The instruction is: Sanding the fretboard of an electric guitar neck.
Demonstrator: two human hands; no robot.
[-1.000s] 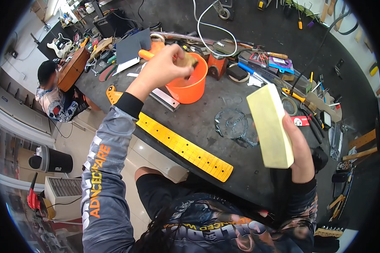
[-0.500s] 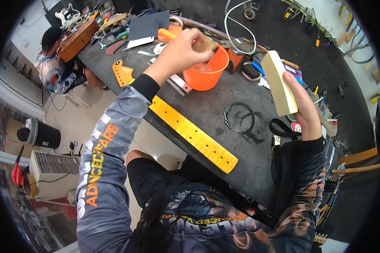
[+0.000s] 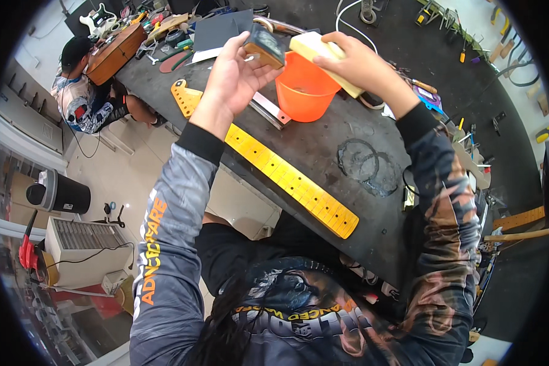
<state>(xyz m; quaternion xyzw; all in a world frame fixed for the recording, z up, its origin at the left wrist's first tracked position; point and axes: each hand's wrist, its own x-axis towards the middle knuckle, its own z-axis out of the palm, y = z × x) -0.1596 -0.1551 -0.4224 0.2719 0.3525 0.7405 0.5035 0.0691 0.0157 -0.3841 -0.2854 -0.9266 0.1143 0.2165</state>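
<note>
Above the bench, my left hand point(image 3: 233, 78) is turned palm up, its fingers closed on a small sanding block point(image 3: 264, 49) with a dark face and brownish sides. My right hand point(image 3: 358, 60) grips a pale yellow rectangular block point(image 3: 314, 49), which looks like a sponge; its near end points toward the sanding block, with a small gap between them. Below both is an orange plastic tub point(image 3: 307, 102), partly covered by the pale block. A yellow guitar neck point(image 3: 293, 182) lies slantwise along the bench's near edge, its headstock point(image 3: 186, 97) beyond my left wrist.
A metal bar point(image 3: 268, 111) lies beside the tub. Ring-shaped wet marks point(image 3: 369, 160) show on the dark bench. Dark sheets point(image 3: 222, 29) and assorted tools lie toward the back. At the far left, another person point(image 3: 82, 85) sits by a brown guitar body point(image 3: 116, 53).
My left hand has drawn back from the tub's mouth and turned over, showing the sanding block's dark face. My right hand has brought the pale block leftward, over the tub.
</note>
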